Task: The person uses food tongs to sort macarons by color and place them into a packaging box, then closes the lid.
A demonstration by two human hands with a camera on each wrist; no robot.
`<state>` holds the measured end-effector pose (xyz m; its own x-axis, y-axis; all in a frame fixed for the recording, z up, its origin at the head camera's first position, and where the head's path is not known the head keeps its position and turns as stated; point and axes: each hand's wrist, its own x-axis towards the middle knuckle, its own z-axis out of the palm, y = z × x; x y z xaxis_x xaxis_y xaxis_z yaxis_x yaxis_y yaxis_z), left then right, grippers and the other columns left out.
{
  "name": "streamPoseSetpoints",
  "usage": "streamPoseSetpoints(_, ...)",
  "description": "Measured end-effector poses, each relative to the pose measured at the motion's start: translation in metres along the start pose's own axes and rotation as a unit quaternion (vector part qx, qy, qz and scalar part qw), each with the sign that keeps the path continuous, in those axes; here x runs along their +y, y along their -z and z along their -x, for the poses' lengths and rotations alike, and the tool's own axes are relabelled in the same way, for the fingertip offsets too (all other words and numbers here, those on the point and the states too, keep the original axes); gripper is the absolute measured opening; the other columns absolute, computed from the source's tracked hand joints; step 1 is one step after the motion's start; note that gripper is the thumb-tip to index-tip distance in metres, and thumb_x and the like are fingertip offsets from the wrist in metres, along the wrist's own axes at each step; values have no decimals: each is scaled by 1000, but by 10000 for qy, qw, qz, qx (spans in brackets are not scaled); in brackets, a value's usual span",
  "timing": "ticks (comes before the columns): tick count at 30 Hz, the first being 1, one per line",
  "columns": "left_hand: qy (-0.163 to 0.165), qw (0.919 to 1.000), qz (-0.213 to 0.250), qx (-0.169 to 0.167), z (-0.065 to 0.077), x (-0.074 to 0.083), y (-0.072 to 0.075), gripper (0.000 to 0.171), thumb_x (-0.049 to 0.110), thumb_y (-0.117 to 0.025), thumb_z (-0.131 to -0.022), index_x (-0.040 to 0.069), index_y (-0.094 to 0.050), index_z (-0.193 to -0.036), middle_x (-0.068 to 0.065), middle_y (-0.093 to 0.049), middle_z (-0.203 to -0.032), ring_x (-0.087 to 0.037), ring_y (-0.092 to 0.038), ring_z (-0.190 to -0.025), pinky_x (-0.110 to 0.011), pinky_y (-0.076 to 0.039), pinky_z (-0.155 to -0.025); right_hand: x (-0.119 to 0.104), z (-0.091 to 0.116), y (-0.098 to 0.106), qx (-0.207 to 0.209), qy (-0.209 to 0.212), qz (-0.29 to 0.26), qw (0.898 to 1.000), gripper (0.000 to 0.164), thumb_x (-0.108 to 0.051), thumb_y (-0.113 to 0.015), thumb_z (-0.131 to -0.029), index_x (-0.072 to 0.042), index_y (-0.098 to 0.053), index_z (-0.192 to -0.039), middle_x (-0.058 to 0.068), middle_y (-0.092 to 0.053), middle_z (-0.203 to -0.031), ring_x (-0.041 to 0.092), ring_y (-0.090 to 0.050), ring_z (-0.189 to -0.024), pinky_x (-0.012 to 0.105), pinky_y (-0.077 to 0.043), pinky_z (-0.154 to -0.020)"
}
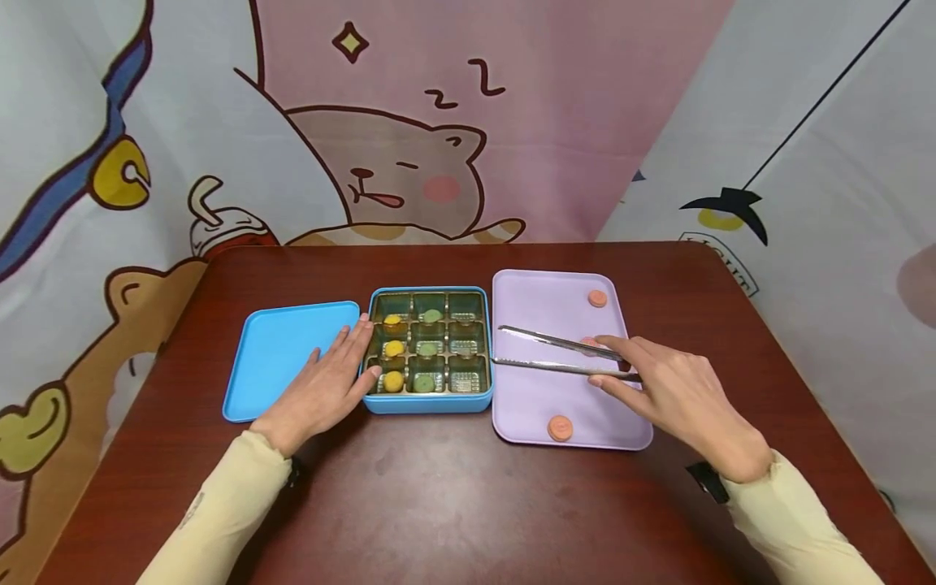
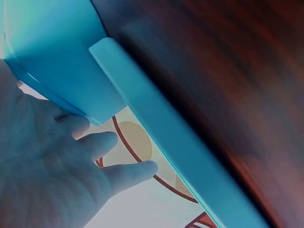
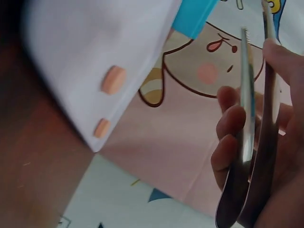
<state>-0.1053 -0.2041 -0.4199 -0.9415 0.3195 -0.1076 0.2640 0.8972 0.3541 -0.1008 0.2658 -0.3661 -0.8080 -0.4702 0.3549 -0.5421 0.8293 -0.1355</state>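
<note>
My left hand [image 1: 322, 390] lies with its fingers extended against the left wall of a blue box [image 1: 431, 404]. Inside the box is a gold divided insert [image 1: 465, 380]. Yellow discs [image 1: 393, 381] sit down its left column and green discs [image 1: 424, 383] down the middle one; the right column shows bare compartment floors. My right hand [image 1: 680, 390] holds metal tongs [image 1: 548, 364] between thumb and fingers. The arms of the tongs are spread, with nothing between their tips, which point at the box's right rim. Beneath them is a lilac tray [image 1: 526, 414] bearing orange discs [image 1: 560, 428].
Left of the box lies a blue lid [image 1: 274, 357], flat on the brown table [image 1: 468, 504]. A cartoon-printed cloth [image 1: 556, 122] hangs behind the table and along its sides. The lilac tray stands close beside the box's right wall.
</note>
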Motion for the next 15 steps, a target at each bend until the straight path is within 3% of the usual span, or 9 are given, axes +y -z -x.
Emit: streamPoseSetpoints(15,-5,10000,-28,-8,0,1,1,77,52,-38,-111,11,-8,-168,-7,-2,-174,-36,-9,-159,-74,-14,-117,33,48,4,-497,-254,-245,9981,45,-36,-92,-77,-22,-73,-116,-18,-66,-89,-3,-60,-74,31,-52,-60)
